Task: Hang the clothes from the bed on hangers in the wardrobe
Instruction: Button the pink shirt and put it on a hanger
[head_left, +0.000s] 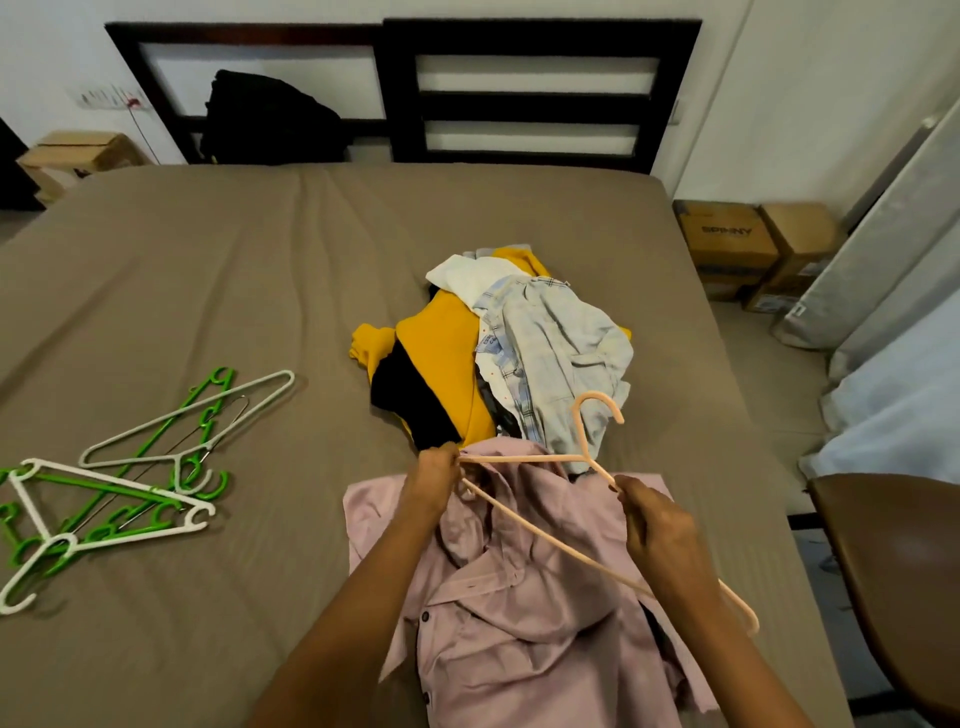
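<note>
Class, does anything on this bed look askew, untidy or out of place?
Nothing damaged or spilled. The clothes pile lies crumpled on the bed; the green and white hangers lie tangled to its left. The peach hanger sits tilted across the pink shirt, gripped by the left hand and right hand.

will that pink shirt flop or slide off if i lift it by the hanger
Likely floppy: the pink shirt lies in soft folds on the bed. Probably light, as its thin fabric bunches up at the left hand. It may slide off: the peach hanger looks smooth and sits mostly on top.
</note>
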